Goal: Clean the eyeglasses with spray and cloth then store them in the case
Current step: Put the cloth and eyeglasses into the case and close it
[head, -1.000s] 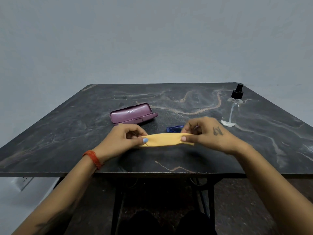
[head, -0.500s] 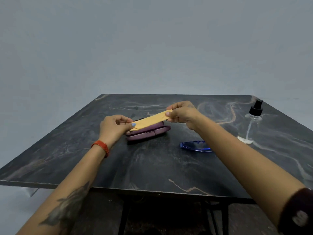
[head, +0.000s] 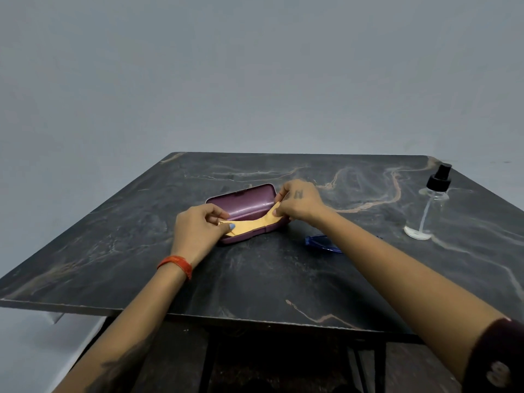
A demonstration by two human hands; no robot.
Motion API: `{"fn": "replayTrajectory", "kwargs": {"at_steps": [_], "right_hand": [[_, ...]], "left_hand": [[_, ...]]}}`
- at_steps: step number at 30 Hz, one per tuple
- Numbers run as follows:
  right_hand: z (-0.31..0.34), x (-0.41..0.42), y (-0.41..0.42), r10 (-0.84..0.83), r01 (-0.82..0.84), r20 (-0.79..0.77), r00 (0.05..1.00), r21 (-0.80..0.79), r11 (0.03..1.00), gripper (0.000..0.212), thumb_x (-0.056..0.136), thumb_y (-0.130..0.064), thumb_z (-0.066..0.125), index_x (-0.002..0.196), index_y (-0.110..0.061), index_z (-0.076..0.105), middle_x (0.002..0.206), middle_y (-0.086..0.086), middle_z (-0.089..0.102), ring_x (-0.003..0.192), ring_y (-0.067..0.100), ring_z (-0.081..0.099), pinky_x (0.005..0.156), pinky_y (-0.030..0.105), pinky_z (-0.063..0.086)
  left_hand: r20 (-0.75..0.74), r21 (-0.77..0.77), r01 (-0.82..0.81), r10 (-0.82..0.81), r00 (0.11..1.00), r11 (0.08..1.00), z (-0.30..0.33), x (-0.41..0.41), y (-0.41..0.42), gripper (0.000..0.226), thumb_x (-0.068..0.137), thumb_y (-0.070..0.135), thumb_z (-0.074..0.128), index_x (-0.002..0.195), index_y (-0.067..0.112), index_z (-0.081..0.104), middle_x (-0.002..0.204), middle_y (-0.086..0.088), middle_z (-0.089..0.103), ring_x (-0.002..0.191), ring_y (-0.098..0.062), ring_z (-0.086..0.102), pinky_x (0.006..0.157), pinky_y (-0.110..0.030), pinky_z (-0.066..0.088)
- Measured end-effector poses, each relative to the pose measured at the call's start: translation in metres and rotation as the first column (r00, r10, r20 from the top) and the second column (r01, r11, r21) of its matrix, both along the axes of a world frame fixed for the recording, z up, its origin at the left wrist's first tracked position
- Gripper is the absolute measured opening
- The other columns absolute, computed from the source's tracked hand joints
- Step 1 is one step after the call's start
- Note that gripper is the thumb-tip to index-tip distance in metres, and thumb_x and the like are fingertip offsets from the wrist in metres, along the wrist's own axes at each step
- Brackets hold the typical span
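A purple glasses case (head: pixel 243 201) lies open on the dark marble table (head: pixel 255 273), its lid raised at the back. A folded yellow cloth (head: pixel 252 224) sags into the case's tray. My left hand (head: pixel 198 231) pinches the cloth's left end at the case's left end. My right hand (head: pixel 297 202) pinches the right end at the case's right end. Blue eyeglasses (head: pixel 320 243) lie on the table to the right of the case, partly hidden by my right forearm.
A clear spray bottle (head: pixel 428 211) with a black nozzle stands near the table's right edge. A grey wall rises behind the table. The table's front edge runs below my forearms.
Both hands carried the cloth from near the front of the table out to the case. The case, shut before, now stands open, and the cloth has dropped into it.
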State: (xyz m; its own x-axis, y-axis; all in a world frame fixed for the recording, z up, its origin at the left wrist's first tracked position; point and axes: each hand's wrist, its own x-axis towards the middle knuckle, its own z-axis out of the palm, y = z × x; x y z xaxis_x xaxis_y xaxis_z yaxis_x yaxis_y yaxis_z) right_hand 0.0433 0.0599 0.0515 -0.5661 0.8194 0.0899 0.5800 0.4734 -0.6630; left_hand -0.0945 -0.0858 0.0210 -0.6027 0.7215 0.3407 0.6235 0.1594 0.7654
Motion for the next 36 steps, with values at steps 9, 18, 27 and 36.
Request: {"fn": "replayTrajectory", "kwargs": {"at_steps": [9,18,27,36], "right_hand": [[-0.006,0.001,-0.006,0.018,-0.068,0.195,0.981,0.256,0.964,0.026,0.074,-0.014,0.075,0.098,-0.011,0.067,0.101,0.008,0.066,0.094,0.024,0.06,0.082,0.037,0.052],[-0.011,0.003,-0.011,0.079,-0.18,0.257,0.963,0.401,0.898,0.017,0.085,-0.01,0.063,0.1,-0.01,0.072,0.1,0.01,0.069,0.093,0.025,0.064,0.085,0.035,0.052],[-0.009,0.008,-0.013,0.145,-0.259,0.311,0.939,0.362,0.896,0.019,0.088,-0.008,0.058,0.102,-0.011,0.071,0.1,0.01,0.07,0.089,0.024,0.065,0.086,0.035,0.053],[0.001,0.039,-0.017,0.163,-0.163,0.025,0.986,0.305,0.938,0.023,0.088,-0.007,0.061,0.106,-0.017,0.07,0.095,-0.001,0.067,0.084,0.006,0.055,0.078,0.018,0.043]], "left_hand": [[-0.222,-0.011,-0.083,0.079,0.972,0.996,-0.006,0.013,-0.003,0.011,0.068,0.021,0.08,0.076,0.02,0.072,0.077,0.005,0.059,0.068,-0.007,0.052,0.066,-0.023,0.038],[-0.256,0.028,-0.083,0.088,0.963,0.996,-0.02,0.009,-0.004,0.015,0.074,0.03,0.076,0.068,0.015,0.073,0.08,0.003,0.059,0.084,-0.016,0.053,0.075,-0.033,0.045],[-0.171,0.045,-0.041,0.048,0.984,0.998,-0.023,0.005,-0.003,0.022,0.071,0.031,0.077,0.084,0.016,0.066,0.105,-0.006,0.055,0.089,-0.013,0.053,0.076,-0.021,0.04],[-0.11,0.05,-0.023,0.029,0.993,0.998,-0.025,0.004,-0.002,0.038,0.067,0.033,0.079,0.095,0.012,0.065,0.111,-0.006,0.055,0.078,-0.019,0.062,0.075,-0.024,0.047]]}}
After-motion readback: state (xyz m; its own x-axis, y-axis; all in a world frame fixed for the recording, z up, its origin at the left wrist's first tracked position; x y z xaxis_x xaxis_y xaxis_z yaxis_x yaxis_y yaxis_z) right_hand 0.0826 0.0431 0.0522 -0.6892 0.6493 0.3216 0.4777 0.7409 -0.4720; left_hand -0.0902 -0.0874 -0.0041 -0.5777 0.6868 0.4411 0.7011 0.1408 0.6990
